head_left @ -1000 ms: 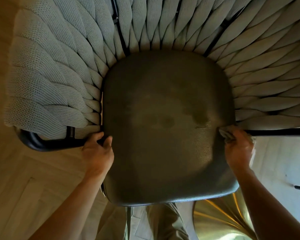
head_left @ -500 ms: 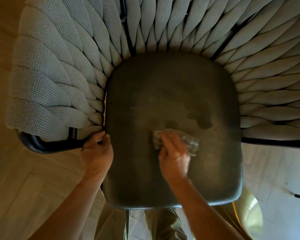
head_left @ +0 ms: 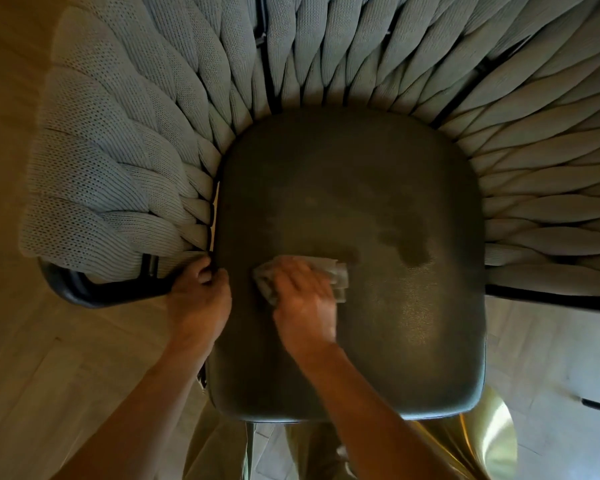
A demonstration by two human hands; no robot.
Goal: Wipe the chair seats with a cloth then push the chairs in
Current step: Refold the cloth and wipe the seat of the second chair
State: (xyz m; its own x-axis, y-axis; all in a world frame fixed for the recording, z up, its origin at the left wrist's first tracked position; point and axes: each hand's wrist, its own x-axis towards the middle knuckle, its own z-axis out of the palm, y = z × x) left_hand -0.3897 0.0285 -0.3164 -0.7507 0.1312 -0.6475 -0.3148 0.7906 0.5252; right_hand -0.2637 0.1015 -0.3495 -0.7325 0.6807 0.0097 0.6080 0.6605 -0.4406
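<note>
chair seat (head_left: 378, 209) mid-wipe: right hand (head_left: 303, 304) presses cloth (head_left: 333, 273) flat, now swept from right edge toward left; left hand (head_left: 200, 299) still grips frame (head_left: 94, 294).

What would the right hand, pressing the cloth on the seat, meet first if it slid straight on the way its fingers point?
Probably the woven backrest, after crossing bare seat; depth is unclear.
</note>
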